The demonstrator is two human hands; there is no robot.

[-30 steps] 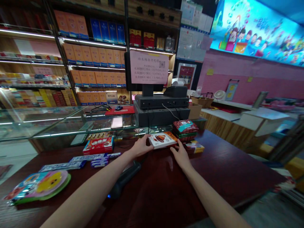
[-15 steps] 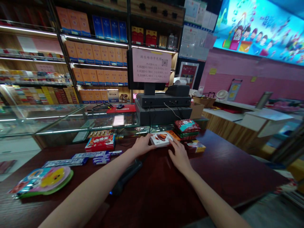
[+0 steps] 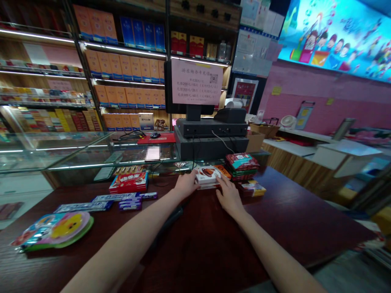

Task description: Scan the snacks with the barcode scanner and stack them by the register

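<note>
A white snack box with a brown picture (image 3: 206, 172) lies at the back of the dark wooden counter, with another pale box edge just under it. My left hand (image 3: 186, 185) grips its left end, thumb at the front. At its right front, my right hand (image 3: 229, 196) has its fingertips on the box, the thumb held apart. An orange pack (image 3: 224, 171) sits right behind the box. Close to the right stand a pile of red-brown snack bags (image 3: 242, 165) and a few yellow-purple packs (image 3: 254, 188). My left forearm partly covers a black handheld scanner (image 3: 171, 219).
Red boxes (image 3: 129, 182), purple-and-white packs (image 3: 130, 202), and a bagged set of colourful plates (image 3: 58, 229) lie on the left. Behind is a glass display case (image 3: 82, 156) and a cash register with a screen (image 3: 210, 136). The counter's right edge (image 3: 324, 254) slopes towards me.
The white box has shifted slightly back, and a second pale edge now shows beneath it. My left hand has closed further round its left end. My right hand stays against it.
</note>
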